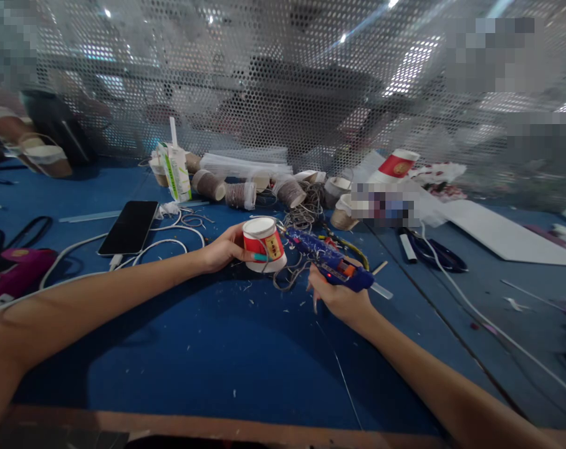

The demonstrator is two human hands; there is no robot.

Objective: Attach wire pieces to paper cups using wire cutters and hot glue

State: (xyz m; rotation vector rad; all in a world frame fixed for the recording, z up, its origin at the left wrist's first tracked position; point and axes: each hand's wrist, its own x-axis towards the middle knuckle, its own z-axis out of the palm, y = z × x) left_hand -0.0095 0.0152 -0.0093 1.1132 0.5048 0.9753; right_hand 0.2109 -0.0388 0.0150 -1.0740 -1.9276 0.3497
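Observation:
My left hand is closed around a red and white paper cup, its thumb across the front. A grey cord runs over the cup's side and trails onto the table beside it. In my right hand is a blue hot glue gun, gripped by its handle, with a small red light showing. The gun's nozzle points left, close to the cup's upper right edge; whether it touches cannot be made out. Fine glue threads cling to the gun's body.
Several cord-wrapped cups lie along the back, near a tangle of cord and glue sticks. A phone with a white cable lies left, near a drink carton. Another red cup and white board are right.

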